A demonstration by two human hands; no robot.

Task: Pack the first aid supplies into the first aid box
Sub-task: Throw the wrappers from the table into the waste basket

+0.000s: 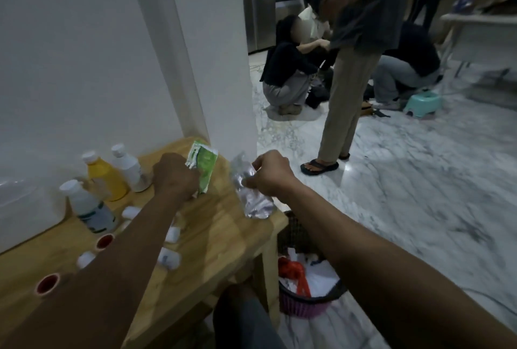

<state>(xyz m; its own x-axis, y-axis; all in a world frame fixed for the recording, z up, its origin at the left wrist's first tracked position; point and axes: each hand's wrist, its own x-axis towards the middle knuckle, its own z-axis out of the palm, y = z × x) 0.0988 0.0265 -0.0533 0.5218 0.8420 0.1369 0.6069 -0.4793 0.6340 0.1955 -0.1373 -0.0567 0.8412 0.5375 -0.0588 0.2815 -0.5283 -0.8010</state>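
— Supplies first: where do they lie?

— Spread over the wooden table (212, 225). A yellow bottle (105, 176) and a white bottle (129, 167) stand side by side toward ten o'clock, near the wall. A third bottle with a dark label (89, 207) stands at about nine o'clock, in front of the yellow one.

— And the small things?

— White gauze rolls (169, 257) lie partly under the left forearm, around the middle of the table. Two red-centred caps (105, 241) sit at eight o'clock, apart from each other.

— The first aid box?

— A pale translucent shape (25, 203) sits at the far nine o'clock edge; I cannot tell whether it is the box.

— What is the left hand doing?

— The left hand (174, 176) is closed around the lower edge of a green and white sachet (202, 165), which stands up tilted above the table at roughly eleven o'clock.

— The right hand?

— The right hand (270, 171) pinches the top of a clear crumpled plastic wrapper (253, 199), fingers together on it. The wrapper hangs down at the table's right edge, at one o'clock from the table's middle.

— Anything under it?

— A purple bin (305, 309) with white and red scraps sits on the marble floor (419, 181), at four o'clock beside the table leg.

— Others in the room?

— One person stands at twelve o'clock in sandals; several crouch behind.
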